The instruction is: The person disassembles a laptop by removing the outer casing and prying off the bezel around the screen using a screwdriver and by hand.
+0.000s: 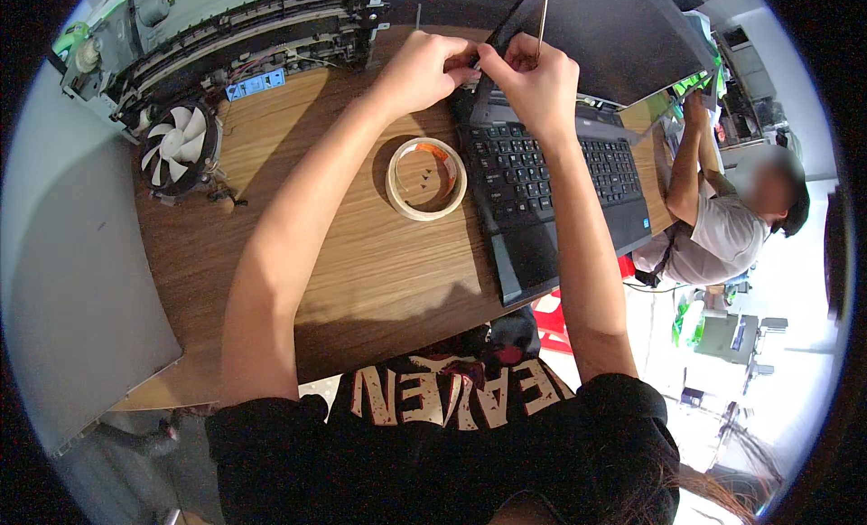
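A black laptop [569,186] lies opened on the wooden table, its dark screen [614,37] tilted back. Both hands meet at the hinge corner nearest the table's middle. My left hand [424,70] is closed in a pinch there; whatever its fingertips hold is too small to make out. Close beside it, my right hand [542,87] has thumb and fingers bent together, gripping a thin screwdriver [543,23] whose metal shaft points up past the knuckles. Left of the laptop sits a roll of tape [395,183], with several tiny dark screws [426,176] lying inside its ring.
A fan [176,150] with pale blades stands on the wooden table [361,272] at left. Behind it stretches a stripped machine frame [244,42] with exposed wiring. A grey panel [81,281] borders the left side. Another person [722,227] sits at right, arms reaching beyond the laptop screen.
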A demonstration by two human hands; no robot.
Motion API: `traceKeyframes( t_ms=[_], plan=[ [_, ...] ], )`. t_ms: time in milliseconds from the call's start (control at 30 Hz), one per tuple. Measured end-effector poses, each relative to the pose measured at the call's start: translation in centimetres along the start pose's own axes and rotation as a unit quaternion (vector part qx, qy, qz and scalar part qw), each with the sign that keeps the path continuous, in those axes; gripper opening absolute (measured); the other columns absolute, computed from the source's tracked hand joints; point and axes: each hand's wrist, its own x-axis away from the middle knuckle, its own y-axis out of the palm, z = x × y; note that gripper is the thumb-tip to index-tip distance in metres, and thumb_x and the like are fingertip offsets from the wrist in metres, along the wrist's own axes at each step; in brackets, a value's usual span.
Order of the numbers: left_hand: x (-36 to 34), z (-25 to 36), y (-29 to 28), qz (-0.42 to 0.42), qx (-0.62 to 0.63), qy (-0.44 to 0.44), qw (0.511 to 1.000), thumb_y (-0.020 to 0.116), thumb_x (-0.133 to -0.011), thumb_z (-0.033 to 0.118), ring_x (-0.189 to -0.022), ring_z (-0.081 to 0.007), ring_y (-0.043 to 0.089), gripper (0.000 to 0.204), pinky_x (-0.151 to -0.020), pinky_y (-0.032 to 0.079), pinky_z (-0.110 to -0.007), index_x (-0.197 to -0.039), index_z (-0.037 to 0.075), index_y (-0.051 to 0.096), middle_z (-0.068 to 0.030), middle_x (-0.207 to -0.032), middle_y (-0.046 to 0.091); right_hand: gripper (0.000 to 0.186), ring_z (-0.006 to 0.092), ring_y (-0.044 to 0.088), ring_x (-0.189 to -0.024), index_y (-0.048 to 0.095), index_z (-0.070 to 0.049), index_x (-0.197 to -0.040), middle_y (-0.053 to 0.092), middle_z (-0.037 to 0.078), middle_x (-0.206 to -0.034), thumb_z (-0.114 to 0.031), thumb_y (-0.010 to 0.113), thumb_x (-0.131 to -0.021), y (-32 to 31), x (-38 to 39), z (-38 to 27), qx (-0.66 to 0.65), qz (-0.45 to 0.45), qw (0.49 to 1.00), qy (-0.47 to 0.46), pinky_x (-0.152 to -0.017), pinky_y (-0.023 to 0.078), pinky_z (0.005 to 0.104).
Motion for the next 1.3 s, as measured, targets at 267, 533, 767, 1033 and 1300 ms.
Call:
traceKeyframes(
  t_ms=[267, 533, 767, 1033, 1300],
  plan=[
    [-0.2, 0.6, -0.3, -0.021, -0.015, -0.031, 0.999, 0.074, -0.083, 0.008, -0.089, -0.0179, 0.072, 0.032, -0.078, 0.057, -0.034, -0.113, -0.001, 0.067, -0.0166, -0.097, 0.073, 0.044, 0.0062, 0.046, -0.052, 0.058, 0.000, -0.063, 0.053, 0.004, -0.053, -0.035, 0.080, -0.078, -2.7, 0.7, 0.1, -0.068, -0.108, 0.990, 0.063, -0.049, 0.041, 0.0265],
    [-2.4, 2.9, -1.6, 0.049, 0.042, 0.010, 0.998, 0.068, -0.082, 0.003, -0.085, -0.0215, 0.072, 0.026, -0.077, 0.056, -0.033, -0.107, -0.001, 0.065, -0.0168, -0.091, 0.071, 0.038, 0.0089, 0.059, -0.055, 0.071, 0.001, -0.076, 0.066, 0.006, -0.061, -0.036, 0.082, -0.078, -1.5, -1.3, -0.4, -0.093, -0.013, 0.989, 0.112, -0.055, 0.049, 0.0258],
    [-3.0, 3.5, -2.4, 0.040, -0.020, 0.027, 0.999, 0.071, -0.082, 0.007, -0.079, -0.0237, 0.073, 0.021, -0.070, 0.055, -0.035, -0.103, 0.000, 0.069, -0.0196, -0.085, 0.071, 0.036, 0.0049, 0.054, -0.056, 0.070, 0.001, -0.076, 0.064, 0.002, -0.062, -0.033, 0.080, -0.082, -1.2, -2.1, -1.8, -0.131, 0.075, 0.980, 0.130, -0.052, 0.044, 0.0228],
    [-3.0, 4.7, -2.2, 0.032, -0.022, -0.035, 0.999, 0.073, -0.086, 0.013, -0.076, -0.0194, 0.073, 0.021, -0.068, 0.056, -0.032, -0.102, -0.001, 0.072, -0.0180, -0.087, 0.073, 0.035, 0.0000, 0.040, -0.046, 0.054, -0.009, -0.069, 0.047, -0.008, -0.056, -0.029, 0.070, -0.093, -3.6, -2.4, -0.9, -0.285, -0.096, 0.942, 0.149, -0.040, 0.029, 0.0181],
    [-2.9, 5.3, -1.9, 0.063, -0.034, -0.045, 0.996, 0.075, -0.085, 0.011, -0.070, -0.0143, 0.070, 0.019, -0.065, 0.055, -0.030, -0.097, -0.003, 0.072, -0.0163, -0.078, 0.072, 0.033, 0.0001, 0.041, -0.050, 0.052, -0.011, -0.071, 0.046, -0.009, -0.060, -0.028, 0.069, -0.094, -7.6, -1.4, -1.7, -0.365, -0.149, 0.901, 0.180, -0.044, 0.030, 0.0186]
  ],
)
